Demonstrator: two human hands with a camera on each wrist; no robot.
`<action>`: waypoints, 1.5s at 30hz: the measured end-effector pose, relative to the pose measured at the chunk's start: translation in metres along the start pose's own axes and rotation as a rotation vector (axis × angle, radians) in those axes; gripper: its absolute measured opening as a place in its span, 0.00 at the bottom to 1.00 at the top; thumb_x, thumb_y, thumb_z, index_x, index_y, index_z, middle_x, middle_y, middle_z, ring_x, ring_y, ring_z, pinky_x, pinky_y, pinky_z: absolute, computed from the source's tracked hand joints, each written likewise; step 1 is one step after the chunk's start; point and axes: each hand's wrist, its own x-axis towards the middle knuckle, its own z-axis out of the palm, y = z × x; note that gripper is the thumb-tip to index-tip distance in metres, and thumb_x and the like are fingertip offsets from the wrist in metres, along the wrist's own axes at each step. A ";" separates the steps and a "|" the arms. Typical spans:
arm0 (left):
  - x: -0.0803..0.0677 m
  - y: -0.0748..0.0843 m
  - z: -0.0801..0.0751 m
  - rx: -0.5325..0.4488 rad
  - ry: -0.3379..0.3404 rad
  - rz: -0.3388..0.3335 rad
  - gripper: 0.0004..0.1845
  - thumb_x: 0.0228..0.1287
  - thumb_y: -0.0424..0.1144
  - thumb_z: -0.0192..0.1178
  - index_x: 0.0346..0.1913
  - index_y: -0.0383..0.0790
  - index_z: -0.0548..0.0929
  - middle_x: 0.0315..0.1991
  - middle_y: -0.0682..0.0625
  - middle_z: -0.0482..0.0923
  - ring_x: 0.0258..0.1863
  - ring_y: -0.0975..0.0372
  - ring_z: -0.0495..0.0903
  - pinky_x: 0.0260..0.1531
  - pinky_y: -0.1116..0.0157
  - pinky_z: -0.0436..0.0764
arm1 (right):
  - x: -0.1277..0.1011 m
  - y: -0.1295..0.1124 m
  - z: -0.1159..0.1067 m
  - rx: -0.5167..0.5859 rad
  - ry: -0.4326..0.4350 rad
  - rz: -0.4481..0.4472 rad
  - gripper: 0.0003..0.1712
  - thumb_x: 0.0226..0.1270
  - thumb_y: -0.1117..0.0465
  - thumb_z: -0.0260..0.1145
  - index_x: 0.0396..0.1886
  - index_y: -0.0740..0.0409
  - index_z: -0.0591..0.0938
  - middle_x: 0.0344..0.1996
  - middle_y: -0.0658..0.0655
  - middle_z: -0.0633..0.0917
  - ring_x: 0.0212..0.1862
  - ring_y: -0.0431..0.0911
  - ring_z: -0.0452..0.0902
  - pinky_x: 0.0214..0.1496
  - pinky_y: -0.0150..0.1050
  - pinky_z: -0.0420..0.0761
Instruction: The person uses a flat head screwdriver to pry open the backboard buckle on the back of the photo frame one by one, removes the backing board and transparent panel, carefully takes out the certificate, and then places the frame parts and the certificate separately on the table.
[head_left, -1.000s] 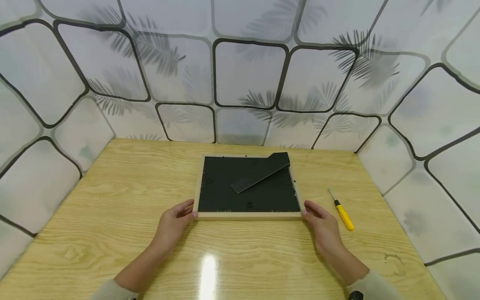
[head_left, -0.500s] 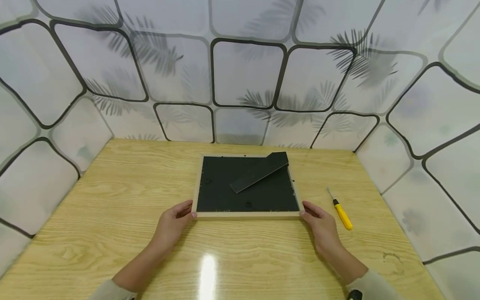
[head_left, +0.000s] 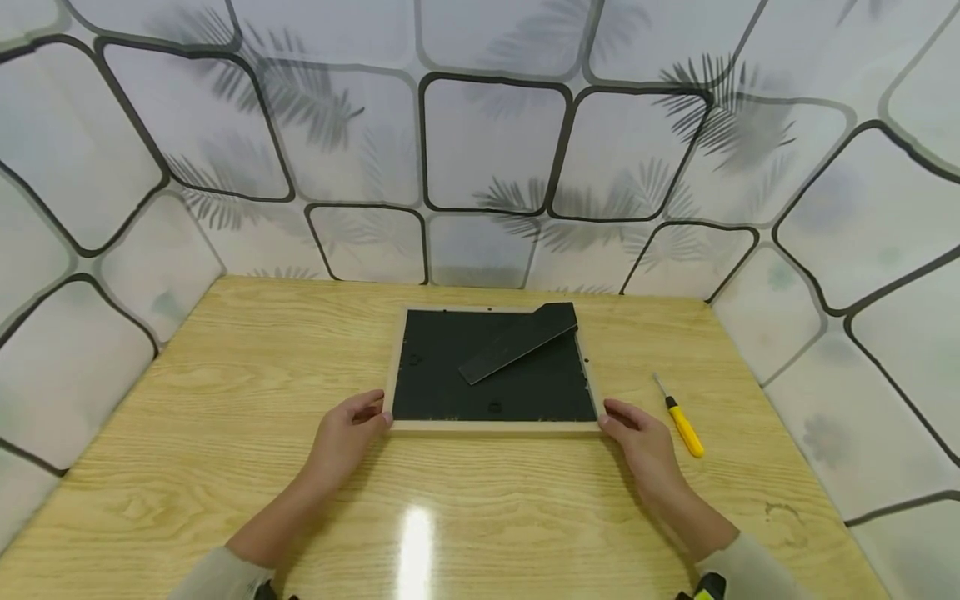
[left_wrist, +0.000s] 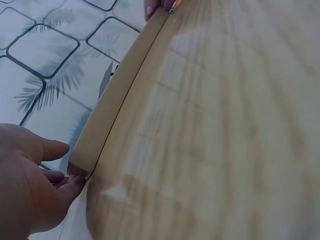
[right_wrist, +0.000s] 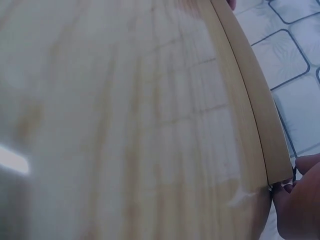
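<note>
Fingers of both your hands are curled around the near corners of the picture frame (head_left: 495,367), each one pinching it: your left hand (head_left: 341,437) takes the near left corner, thumb on top of the wooden rim, and your right hand (head_left: 645,450) takes the near right corner the same way. Frame lies face down in the middle of the desk (head_left: 225,417), a little toward the far edge, black backing board up, with its fold-out stand (head_left: 521,342) lying slantwise toward the far right corner of the frame. From the left wrist view your fingers (left_wrist: 60,177) tuck right under the corner of the pale wooden edge; from the right wrist view the fingertips (right_wrist: 292,187) sit against the other corner. Off to the right, near the desk's right edge, a yellow-handled screwdriver (head_left: 684,425) waits well apart from your right hand. Looks like you're squaring the frame up before opening its back, so the next move probably calls for letting go with the right hand and reaching for that screwdriver while the left steadies the frame.
</note>
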 end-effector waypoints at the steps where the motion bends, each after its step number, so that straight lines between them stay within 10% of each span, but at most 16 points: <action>1: 0.002 0.000 0.000 0.002 0.000 0.005 0.28 0.74 0.40 0.60 0.72 0.35 0.71 0.63 0.37 0.77 0.63 0.49 0.76 0.55 0.66 0.80 | 0.000 0.000 0.000 -0.008 -0.002 0.003 0.29 0.76 0.55 0.63 0.72 0.58 0.73 0.70 0.60 0.75 0.67 0.46 0.69 0.51 0.15 0.71; 13: 0.017 0.003 0.001 0.031 0.012 0.003 0.27 0.73 0.40 0.59 0.71 0.37 0.73 0.62 0.37 0.77 0.62 0.49 0.76 0.55 0.59 0.80 | 0.001 -0.003 -0.004 -0.040 -0.024 -0.004 0.28 0.76 0.55 0.62 0.72 0.60 0.73 0.68 0.62 0.75 0.51 0.30 0.75 0.50 0.18 0.75; 24: 0.019 0.004 0.003 0.035 0.019 0.017 0.26 0.73 0.37 0.60 0.70 0.33 0.73 0.62 0.35 0.77 0.61 0.49 0.76 0.53 0.64 0.79 | 0.003 -0.002 -0.005 -0.085 -0.038 -0.028 0.29 0.76 0.56 0.63 0.72 0.60 0.73 0.68 0.63 0.76 0.66 0.51 0.72 0.50 0.18 0.76; 45: 0.055 0.003 -0.011 0.103 -0.080 0.054 0.24 0.77 0.36 0.55 0.72 0.33 0.71 0.65 0.34 0.75 0.64 0.47 0.75 0.57 0.59 0.80 | -0.031 0.002 0.003 -0.103 -0.036 -0.021 0.29 0.72 0.58 0.67 0.70 0.61 0.75 0.63 0.62 0.80 0.61 0.51 0.77 0.51 0.23 0.79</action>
